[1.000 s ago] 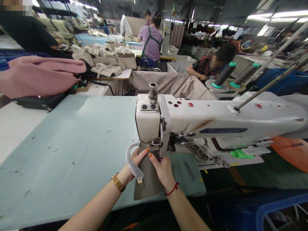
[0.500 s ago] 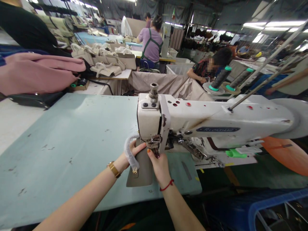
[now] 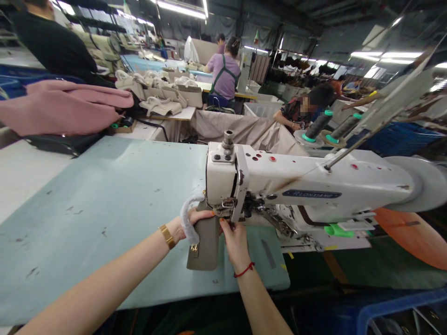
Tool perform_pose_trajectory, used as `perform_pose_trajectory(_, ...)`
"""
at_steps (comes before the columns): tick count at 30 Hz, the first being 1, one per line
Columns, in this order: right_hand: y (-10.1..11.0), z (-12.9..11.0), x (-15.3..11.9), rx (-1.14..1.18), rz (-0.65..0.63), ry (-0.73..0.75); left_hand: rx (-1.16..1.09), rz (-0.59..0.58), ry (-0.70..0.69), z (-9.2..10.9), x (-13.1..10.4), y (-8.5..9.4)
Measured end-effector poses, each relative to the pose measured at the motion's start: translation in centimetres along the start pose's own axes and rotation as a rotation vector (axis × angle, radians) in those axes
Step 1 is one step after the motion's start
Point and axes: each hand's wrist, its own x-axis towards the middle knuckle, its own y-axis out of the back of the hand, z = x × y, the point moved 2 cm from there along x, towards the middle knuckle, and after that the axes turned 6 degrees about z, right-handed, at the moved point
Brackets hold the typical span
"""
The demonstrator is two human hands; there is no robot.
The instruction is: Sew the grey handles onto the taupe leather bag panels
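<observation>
A grey-brown handbag piece [image 3: 206, 246] lies partly beneath the head of a white sewing machine [image 3: 296, 170]. Its curved handle [image 3: 187, 222] is wrapped in a whitish covering and has gold-coloured fittings. My left hand [image 3: 190, 223] reaches through the handle and grips the piece, thumb stretched along its top toward the presser foot. With thumb and fingers drawn together, my right hand [image 3: 235, 239] holds the right edge close to the foot. The needle and the edge under the foot are hidden by the machine head and my fingers.
The machine stands on a pale blue-green worktable [image 3: 132, 195]. Dark thread cones [image 3: 318, 125] rise behind it. Pink material [image 3: 70, 104] lies at the left; beige bag pieces [image 3: 164, 90] are piled further back. A blue crate [image 3: 401, 307] sits at lower right. Several people work beyond.
The camera view has shifted slightly. The bag piece sits a little further under the machine head and is turned slightly, with both hands still on it.
</observation>
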Motion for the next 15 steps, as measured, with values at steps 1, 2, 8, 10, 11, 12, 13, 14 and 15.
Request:
perform_pose_trajectory(1, -0.1, 0.1, 0.0, 0.016, -0.010, -0.016, 0.018, -0.008, -0.014, 0.3, 0.0, 0.0)
perform_pose_trajectory(2, -0.2, 0.2, 0.0, 0.035, -0.021, -0.039, 0.043, -0.017, -0.028, 0.7, 0.1, 0.1)
perform_pose_trajectory(8, -1.4, 1.0, -0.2, 0.147, -0.040, -0.158, 0.225, -0.125, -0.013, 3.7, 0.6, 0.3)
perform_pose_trajectory(10, -1.6, 1.1, -0.3, 0.155, -0.044, -0.167, 0.258, -0.151, -0.014, 4.4, 0.7, 0.3)
perform_pose_trajectory(11, -1.7, 1.1, -0.3, 0.154, -0.044, -0.166, 0.268, -0.152, -0.020, 4.6, 0.8, 0.3)
perform_pose_trajectory(12, -1.7, 1.1, -0.3, 0.151, -0.042, -0.164, 0.276, -0.146, -0.028, 4.8, 0.8, 0.3)
perform_pose_trajectory(13, -1.7, 1.1, -0.4, 0.148, -0.037, -0.162, 0.284, -0.140, -0.034, 4.8, 0.9, 0.4)
perform_pose_trajectory(14, -1.6, 1.0, -0.4, 0.145, -0.035, -0.158, 0.290, -0.144, -0.032, 4.8, 0.9, 0.5)
perform_pose_trajectory(15, -1.6, 1.0, -0.4, 0.143, -0.032, -0.154, 0.292, -0.156, -0.025, 4.8, 1.0, 0.5)
